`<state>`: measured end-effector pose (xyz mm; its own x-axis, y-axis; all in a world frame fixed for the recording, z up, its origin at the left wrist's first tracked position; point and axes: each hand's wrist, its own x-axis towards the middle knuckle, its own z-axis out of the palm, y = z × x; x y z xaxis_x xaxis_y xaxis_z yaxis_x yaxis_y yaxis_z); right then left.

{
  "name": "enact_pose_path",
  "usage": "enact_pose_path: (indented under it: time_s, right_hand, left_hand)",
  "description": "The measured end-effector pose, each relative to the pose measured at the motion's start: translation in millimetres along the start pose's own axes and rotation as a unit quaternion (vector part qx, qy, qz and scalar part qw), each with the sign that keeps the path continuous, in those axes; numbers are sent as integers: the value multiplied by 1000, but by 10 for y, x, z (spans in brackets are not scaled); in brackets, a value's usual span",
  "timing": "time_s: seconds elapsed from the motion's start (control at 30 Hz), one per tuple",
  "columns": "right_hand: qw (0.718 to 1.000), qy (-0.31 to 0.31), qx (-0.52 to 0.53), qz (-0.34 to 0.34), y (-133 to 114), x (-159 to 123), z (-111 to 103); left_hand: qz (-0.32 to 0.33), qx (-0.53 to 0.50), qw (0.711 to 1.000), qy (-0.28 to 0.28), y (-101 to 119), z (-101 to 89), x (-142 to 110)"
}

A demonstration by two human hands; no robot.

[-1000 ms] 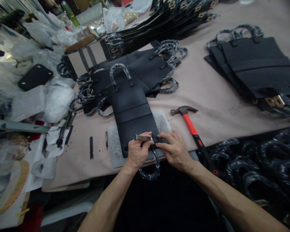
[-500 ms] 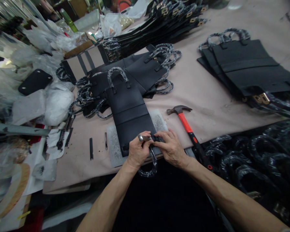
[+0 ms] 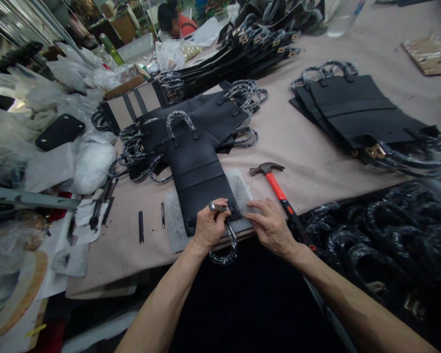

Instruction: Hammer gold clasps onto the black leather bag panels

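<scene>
The panel (image 3: 196, 164), black and flat, is lying on the table (image 3: 220, 162) in front of the person, its near part resting over a pale slab (image 3: 174, 215) close to the table's edge and its far part overlapping other black pieces. The left hand (image 3: 210, 226) is pinching a metal tool (image 3: 217, 208) between thumb and fingers above the panel's near end; whether the tip is touching the panel is hidden by the fingers. The right hand (image 3: 273, 228) is hovering low by the near right corner, fingers loosely parted and visibly gripping nothing; contact with the corner is hard to tell. By its look, the panel is probably handling as light and fairly stiff, bending along its cross seams, with a smooth face that could be marking easily. The side edges are seeming the safest hold, while the wrapped loops are likely being slippery and flexible. The long axis is running away from the person and leaning left, with the seams crossing it. The far handle (image 3: 179, 113) is pointing away over the pile, and the near handle (image 3: 235, 245) is hanging past the table edge toward the body. A hammer (image 3: 275, 184) is lying to the right.
</scene>
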<state>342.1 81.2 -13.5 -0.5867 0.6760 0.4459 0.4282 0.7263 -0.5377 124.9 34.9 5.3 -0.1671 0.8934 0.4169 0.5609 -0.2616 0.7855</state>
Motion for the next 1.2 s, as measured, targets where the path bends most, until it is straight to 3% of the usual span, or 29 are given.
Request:
enact_pose_path:
  time_s: [0.17, 0.33, 0.53, 0.77, 0.83, 0.9, 1.0, 1.07, 1.13, 1.2]
  right_hand:
    - [987, 108, -85, 82, 257, -103, -321]
    - [966, 124, -167, 151, 431, -172, -437]
    - [970, 76, -178, 149, 263, -129, -259]
    - [919, -80, -248, 295, 291, -6, -454]
    - [911, -106, -183, 354, 332, 56, -533]
    - [888, -110, -6, 447, 357, 138, -587]
    - [783, -118, 289, 538, 337, 263, -613]
    - [742, -122, 363, 550, 272, 323, -619]
    - [740, -110, 371, 550, 156, 359, -660]
    - [775, -84, 344, 523, -14, 383, -776]
  left_hand:
    - [-3, 15, 1000, 10, 32, 30, -2]
    - [10, 28, 999, 18, 58, 53, 3]
    - [1, 46, 998, -34, 67, 26, 58]
    - [0, 41, 999, -36, 81, 34, 81]
    - [-13, 58, 997, -45, 103, 40, 90]
    - [-25, 65, 996, -52, 126, 40, 98]
    - [-32, 58, 996, -53, 149, 29, 99]
    - [-37, 53, 997, -50, 155, 21, 92]
    - [-46, 46, 997, -45, 155, 16, 84]
    - [-50, 39, 997, -42, 148, 15, 80]
